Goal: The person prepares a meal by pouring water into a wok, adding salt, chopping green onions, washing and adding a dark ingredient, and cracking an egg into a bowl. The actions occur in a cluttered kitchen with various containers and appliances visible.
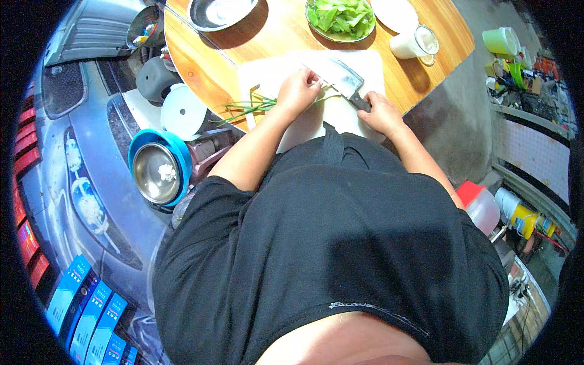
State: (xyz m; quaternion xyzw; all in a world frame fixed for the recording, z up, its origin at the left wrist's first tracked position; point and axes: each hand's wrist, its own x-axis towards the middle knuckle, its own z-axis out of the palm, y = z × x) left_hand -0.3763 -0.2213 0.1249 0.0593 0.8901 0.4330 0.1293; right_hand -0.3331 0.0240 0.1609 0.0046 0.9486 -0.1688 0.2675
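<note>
My right hand is wrapped around the black handle of a cleaver. The broad, shiny blade lies over a white cutting board at the table's near edge. To the left of the blade, my left hand is closed on a bunch of green onions. Their long green leaves trail out to the left, past the board's edge. Paler ends show between my left fingertips and the blade. Exactly how the fingers grip the stalks is partly hidden.
On the wooden table stand a metal bowl, a bowl of chopped green leaves, a white plate and a glass jar of white contents. Left of it are a blue basin holding a steel bowl and a stool.
</note>
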